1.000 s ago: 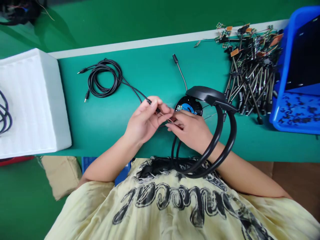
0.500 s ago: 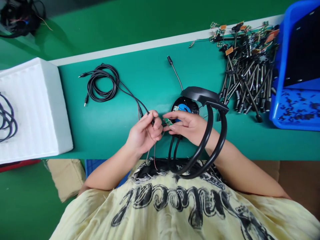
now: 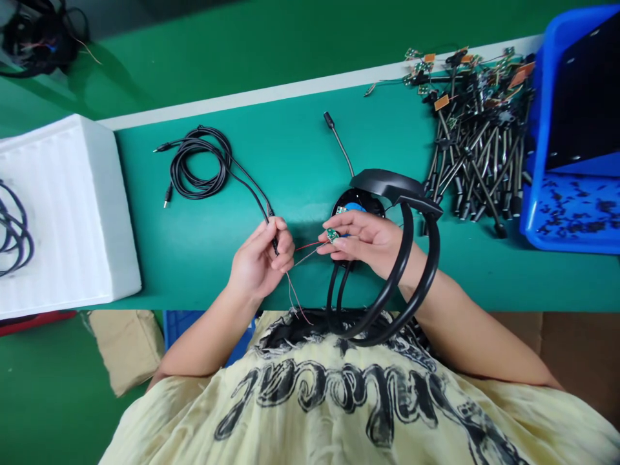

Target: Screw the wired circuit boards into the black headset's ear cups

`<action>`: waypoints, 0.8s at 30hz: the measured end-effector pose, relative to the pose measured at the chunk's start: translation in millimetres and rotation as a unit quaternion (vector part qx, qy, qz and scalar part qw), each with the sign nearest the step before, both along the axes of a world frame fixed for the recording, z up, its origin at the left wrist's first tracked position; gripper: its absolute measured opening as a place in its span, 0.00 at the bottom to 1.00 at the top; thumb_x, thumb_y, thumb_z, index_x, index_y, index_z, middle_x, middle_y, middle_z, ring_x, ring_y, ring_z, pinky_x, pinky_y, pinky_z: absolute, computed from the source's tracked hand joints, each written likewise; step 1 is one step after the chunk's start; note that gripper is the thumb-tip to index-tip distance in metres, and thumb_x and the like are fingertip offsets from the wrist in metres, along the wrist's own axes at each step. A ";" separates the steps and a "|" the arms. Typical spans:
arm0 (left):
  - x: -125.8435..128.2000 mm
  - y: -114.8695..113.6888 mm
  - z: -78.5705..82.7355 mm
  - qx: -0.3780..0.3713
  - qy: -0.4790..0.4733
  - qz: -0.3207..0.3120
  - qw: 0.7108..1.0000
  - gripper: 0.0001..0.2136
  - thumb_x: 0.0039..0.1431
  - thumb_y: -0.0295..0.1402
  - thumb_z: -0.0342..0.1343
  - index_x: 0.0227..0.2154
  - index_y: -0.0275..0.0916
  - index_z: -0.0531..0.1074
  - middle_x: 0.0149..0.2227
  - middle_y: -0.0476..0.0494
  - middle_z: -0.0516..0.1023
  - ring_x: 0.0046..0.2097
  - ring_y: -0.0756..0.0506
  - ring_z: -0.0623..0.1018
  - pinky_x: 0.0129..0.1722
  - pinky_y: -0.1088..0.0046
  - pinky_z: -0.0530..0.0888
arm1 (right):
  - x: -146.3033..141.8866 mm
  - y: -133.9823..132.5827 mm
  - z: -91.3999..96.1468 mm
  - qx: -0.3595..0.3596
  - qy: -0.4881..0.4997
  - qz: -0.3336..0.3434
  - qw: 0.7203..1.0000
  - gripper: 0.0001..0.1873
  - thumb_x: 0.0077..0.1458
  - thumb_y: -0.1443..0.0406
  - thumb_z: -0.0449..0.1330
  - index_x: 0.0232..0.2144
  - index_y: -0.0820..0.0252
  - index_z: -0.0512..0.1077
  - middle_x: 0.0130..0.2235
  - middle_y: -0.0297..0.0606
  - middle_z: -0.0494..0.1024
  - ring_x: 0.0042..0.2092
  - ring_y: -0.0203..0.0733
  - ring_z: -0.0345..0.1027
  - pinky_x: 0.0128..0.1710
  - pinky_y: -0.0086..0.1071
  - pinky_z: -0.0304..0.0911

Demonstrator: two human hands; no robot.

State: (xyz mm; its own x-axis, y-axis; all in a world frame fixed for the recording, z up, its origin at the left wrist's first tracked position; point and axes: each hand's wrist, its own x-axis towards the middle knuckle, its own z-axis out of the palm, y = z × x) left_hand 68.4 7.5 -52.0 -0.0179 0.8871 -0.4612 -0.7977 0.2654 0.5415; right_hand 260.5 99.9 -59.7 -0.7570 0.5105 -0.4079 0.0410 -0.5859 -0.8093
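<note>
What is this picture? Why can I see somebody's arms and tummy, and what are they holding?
This picture comes from a little camera worn on a person's head, looking down, so you see what they see: their yellow shirt and their own two arms.

Their left hand pinches the end of a black cable. Their right hand holds a tiny green circuit board. Thin red and white wires stretch between the two hands.

A black headset hangs around the right wrist, and its round earpiece sits under that hand.

On the green workbench lie a coiled black cable, a white foam box and a heap of small parts beside a blue bin.
</note>
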 end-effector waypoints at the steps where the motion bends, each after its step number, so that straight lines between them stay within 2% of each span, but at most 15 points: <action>1: -0.9 -0.1 0.7 0.004 -0.001 0.002 1.000 0.05 0.64 0.32 0.51 0.34 0.37 0.69 0.23 0.54 0.64 0.18 0.57 0.62 0.17 0.85 0.64 | -1.1 -0.5 1.2 -0.004 -0.005 -0.004 1.000 0.14 0.55 0.61 0.64 0.43 0.57 0.70 0.42 0.37 0.78 0.42 0.37 0.77 0.37 0.23 0.73; 7: -6.6 0.8 0.3 0.011 0.016 0.016 1.000 0.05 0.64 0.32 0.52 0.34 0.37 0.69 0.22 0.55 0.64 0.18 0.57 0.61 0.17 0.84 0.62 | -5.7 -2.9 -0.8 0.014 -0.013 -0.014 1.000 0.14 0.53 0.61 0.65 0.40 0.59 0.69 0.38 0.37 0.79 0.39 0.36 0.78 0.34 0.22 0.73; 12: -7.9 5.7 -17.6 -0.016 0.091 0.020 0.995 0.06 0.60 0.34 0.56 0.35 0.37 0.69 0.24 0.53 0.67 0.23 0.55 0.68 0.24 0.80 0.69 | -8.5 -7.8 -5.5 0.086 -0.038 -0.049 0.994 0.13 0.52 0.62 0.65 0.38 0.60 0.68 0.36 0.36 0.77 0.37 0.37 0.78 0.32 0.24 0.73; 14: -11.4 6.9 -26.7 -0.037 0.145 0.022 0.989 0.10 0.57 0.35 0.59 0.40 0.37 0.70 0.29 0.50 0.72 0.29 0.53 0.73 0.30 0.77 0.73 | -8.4 -10.4 -6.1 0.127 -0.051 -0.066 0.988 0.11 0.54 0.62 0.64 0.38 0.60 0.68 0.37 0.35 0.76 0.37 0.38 0.78 0.31 0.24 0.73; 16: -18.5 5.4 -33.3 -0.055 0.235 0.034 0.970 0.18 0.54 0.37 0.62 0.47 0.39 0.67 0.39 0.45 0.74 0.36 0.50 0.76 0.34 0.75 0.75 | -7.7 -12.3 -6.1 0.167 -0.054 -0.080 0.981 0.10 0.55 0.63 0.62 0.39 0.59 0.68 0.37 0.34 0.75 0.37 0.37 0.78 0.30 0.24 0.72; 18: -28.0 1.0 -34.9 -0.053 0.360 0.036 0.931 0.26 0.52 0.38 0.63 0.53 0.43 0.63 0.48 0.43 0.72 0.40 0.49 0.76 0.34 0.75 0.75 | -7.0 -13.1 -5.6 0.192 -0.055 -0.087 0.976 0.08 0.56 0.64 0.61 0.39 0.58 0.68 0.37 0.34 0.75 0.37 0.37 0.78 0.29 0.23 0.72; 20: -36.0 -4.7 -30.4 -0.030 0.496 0.008 0.868 0.31 0.53 0.39 0.63 0.58 0.46 0.58 0.49 0.42 0.70 0.39 0.50 0.76 0.30 0.77 0.74 | -6.4 -12.9 -4.8 0.199 -0.053 -0.088 0.975 0.07 0.56 0.64 0.61 0.38 0.58 0.68 0.37 0.34 0.75 0.38 0.37 0.78 0.29 0.23 0.71; 22: -38.1 -8.9 -20.9 -0.002 0.639 -0.003 0.769 0.31 0.56 0.39 0.61 0.61 0.46 0.55 0.50 0.40 0.70 0.38 0.50 0.75 0.30 0.75 0.73 | -5.9 -12.0 -4.4 0.194 -0.052 -0.086 0.976 0.07 0.56 0.65 0.61 0.38 0.59 0.68 0.37 0.34 0.76 0.38 0.37 0.78 0.32 0.24 0.73; 24: -31.8 -8.8 -10.1 0.060 0.759 0.004 0.648 0.28 0.57 0.36 0.60 0.59 0.43 0.59 0.51 0.38 0.70 0.42 0.47 0.74 0.36 0.70 0.74 | -5.4 -11.0 -4.5 0.175 -0.049 -0.078 0.980 0.08 0.56 0.64 0.61 0.39 0.58 0.69 0.38 0.35 0.76 0.39 0.37 0.78 0.35 0.25 0.74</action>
